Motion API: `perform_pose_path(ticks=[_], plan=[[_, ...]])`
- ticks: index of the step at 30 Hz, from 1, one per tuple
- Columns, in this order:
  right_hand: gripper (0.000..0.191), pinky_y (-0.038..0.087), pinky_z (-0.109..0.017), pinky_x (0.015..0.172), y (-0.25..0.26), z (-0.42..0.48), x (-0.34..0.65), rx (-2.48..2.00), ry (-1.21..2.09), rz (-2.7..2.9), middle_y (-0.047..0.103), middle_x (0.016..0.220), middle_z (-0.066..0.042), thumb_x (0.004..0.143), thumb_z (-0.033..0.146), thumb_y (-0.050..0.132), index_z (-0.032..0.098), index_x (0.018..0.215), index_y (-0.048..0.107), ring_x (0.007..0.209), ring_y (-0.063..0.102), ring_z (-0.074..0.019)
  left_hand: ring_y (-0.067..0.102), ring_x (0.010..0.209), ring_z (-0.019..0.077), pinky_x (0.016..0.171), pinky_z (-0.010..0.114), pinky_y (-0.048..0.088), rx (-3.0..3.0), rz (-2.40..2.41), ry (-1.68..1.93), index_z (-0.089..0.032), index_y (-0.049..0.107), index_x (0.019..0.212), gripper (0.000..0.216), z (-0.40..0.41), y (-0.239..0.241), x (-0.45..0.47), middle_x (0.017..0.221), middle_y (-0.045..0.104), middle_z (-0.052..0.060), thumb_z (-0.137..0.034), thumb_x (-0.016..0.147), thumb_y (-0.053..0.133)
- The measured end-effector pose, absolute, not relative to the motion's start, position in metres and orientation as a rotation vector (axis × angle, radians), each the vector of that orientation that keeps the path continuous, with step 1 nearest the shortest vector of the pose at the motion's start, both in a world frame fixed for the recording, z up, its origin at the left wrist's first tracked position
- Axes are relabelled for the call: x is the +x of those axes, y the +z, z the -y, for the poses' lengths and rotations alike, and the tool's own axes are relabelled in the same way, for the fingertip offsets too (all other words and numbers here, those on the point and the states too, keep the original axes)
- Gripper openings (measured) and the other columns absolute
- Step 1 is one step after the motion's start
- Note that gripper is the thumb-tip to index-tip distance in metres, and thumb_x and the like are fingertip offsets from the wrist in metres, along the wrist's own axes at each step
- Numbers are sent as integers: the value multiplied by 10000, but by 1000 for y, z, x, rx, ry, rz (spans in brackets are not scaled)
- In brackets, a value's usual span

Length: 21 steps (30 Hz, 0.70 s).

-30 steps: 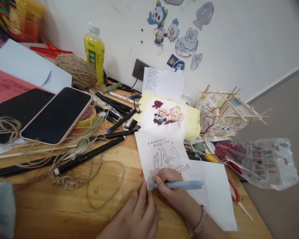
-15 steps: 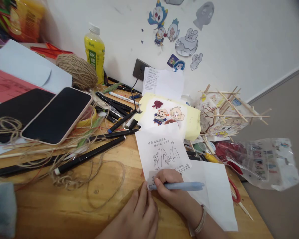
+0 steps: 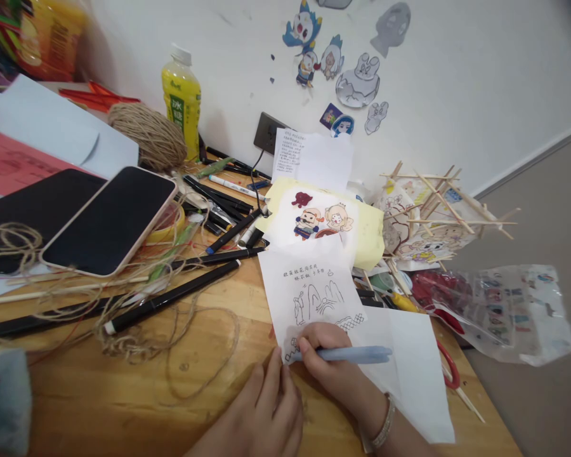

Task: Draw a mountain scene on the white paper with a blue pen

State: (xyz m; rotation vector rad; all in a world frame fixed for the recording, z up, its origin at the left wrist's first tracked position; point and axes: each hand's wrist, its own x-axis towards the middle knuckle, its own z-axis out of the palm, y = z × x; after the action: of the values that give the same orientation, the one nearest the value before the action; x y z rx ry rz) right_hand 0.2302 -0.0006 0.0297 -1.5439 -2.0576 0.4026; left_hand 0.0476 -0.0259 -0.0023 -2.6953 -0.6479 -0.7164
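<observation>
My right hand [image 3: 330, 362] is closed around a light blue pen [image 3: 356, 355], its tip on the lower left corner of a white sheet of paper [image 3: 276, 279]. The sheet bears a line drawing [image 3: 318, 301] of figures and mountain shapes, two lines of handwriting above it and a lattice pattern below. Part of the sheet lies hidden under my right hand. My left hand [image 3: 266, 406] rests on the table with its fingers stretched out, fingertips touching the sheet's lower left corner beside the pen tip. Under the sheet's right side is another white paper [image 3: 421, 368].
Left of the hands are a phone [image 3: 111, 222], tangled twine [image 3: 128, 343] and a black marker [image 3: 171, 297]. Farther back stand a twine ball [image 3: 147, 136] and a yellow drink bottle [image 3: 183, 108]. A stick-and-paper structure [image 3: 428, 222], a plastic bag [image 3: 504, 311] and a red handle [image 3: 450, 365] lie to the right.
Small diamond-like lines now show at the pen tip in the sheet's lower left corner. The right hand and pen have shifted very slightly; the left hand stays in place.
</observation>
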Motion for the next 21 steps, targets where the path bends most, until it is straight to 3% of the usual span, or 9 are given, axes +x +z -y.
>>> perform_pose_path(ticks=[14, 21], plan=[[392, 457, -256, 592, 23, 0, 235, -1471, 577, 2117, 566, 560, 21, 903, 289, 586, 227, 542, 445, 569, 539, -134, 650, 1102, 347, 940, 483, 363, -2704, 667, -732, -150, 672, 1098, 278, 28, -1, 45, 1148, 725, 116, -279, 983, 454], [364, 447, -265, 585, 24, 1, 234, -1473, 522, 2100, 558, 569, 22, 888, 236, 533, 228, 555, 388, 558, 538, -136, 634, 1120, 359, 941, 495, 368, -2740, 650, -717, -148, 677, 1124, 300, 28, -4, 46, 1161, 715, 127, -298, 969, 468]])
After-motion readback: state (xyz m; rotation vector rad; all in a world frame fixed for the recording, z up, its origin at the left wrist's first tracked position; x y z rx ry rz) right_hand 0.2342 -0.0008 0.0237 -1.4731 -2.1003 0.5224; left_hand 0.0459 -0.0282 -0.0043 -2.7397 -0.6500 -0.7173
